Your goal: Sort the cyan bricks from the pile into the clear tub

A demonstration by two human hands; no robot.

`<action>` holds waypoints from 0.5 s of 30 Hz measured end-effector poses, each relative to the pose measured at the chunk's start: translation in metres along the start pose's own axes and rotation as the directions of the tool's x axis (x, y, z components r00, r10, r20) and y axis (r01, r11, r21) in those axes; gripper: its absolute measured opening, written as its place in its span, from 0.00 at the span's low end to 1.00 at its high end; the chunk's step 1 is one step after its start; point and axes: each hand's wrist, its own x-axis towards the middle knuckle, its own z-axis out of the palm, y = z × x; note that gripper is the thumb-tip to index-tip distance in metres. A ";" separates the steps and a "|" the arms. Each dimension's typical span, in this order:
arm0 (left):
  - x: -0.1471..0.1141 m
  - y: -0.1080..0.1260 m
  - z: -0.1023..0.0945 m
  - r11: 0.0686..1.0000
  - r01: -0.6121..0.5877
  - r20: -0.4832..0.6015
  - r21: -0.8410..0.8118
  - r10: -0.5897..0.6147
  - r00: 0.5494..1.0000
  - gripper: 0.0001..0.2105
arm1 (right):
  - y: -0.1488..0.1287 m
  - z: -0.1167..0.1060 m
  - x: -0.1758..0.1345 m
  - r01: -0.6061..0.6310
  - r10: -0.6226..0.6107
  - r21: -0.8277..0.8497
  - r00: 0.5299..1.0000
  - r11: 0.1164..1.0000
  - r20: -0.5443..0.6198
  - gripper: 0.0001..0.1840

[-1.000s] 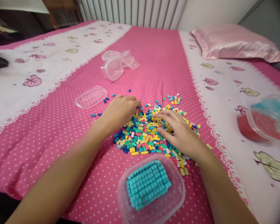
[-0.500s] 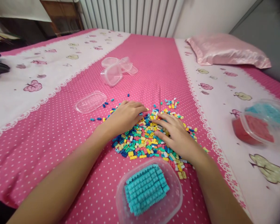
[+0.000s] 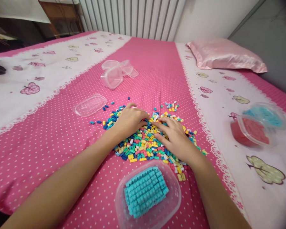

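Observation:
A spread heap of small toy building bricks (image 3: 143, 148) in yellow, blue, green, pink and white lies on the pink dotted bedsheet. My left hand (image 3: 132, 119) rests over the left and upper part of this heap, fingers bent and somewhat apart, its fingertips partly hidden. On the right side, my right hand (image 3: 173, 135) lies on the bricks with its fingers spread, close to the left fingertips. No brick is clearly gripped in either hand. Nearest to me, a clear plastic container (image 3: 173, 203) holds a block of turquoise bricks (image 3: 146, 190) joined in neat rows.
A clear lid (image 3: 90, 105) lies left of the heap. Farther back are several clear containers and lids (image 3: 113, 78). To the right stand a tub of red pieces (image 3: 250, 132) and one of blue pieces (image 3: 264, 114). A pink pillow (image 3: 226, 55) lies at the back right.
The view has shifted slightly. My left hand has one finger lifted away from the others; my right hand stays spread on the bricks, almost unchanged.

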 end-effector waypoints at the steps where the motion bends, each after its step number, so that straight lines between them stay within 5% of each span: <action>1: 0.000 0.000 0.001 1.000 0.019 -0.008 0.002 -0.019 1.000 0.08 | -0.001 0.000 0.000 -0.001 0.001 -0.003 1.000 1.000 0.001 0.23; 15: -0.001 0.002 0.002 1.000 -0.008 -0.064 0.024 0.010 0.998 0.10 | -0.007 0.001 0.001 -0.026 0.028 -0.051 0.999 0.998 0.030 0.29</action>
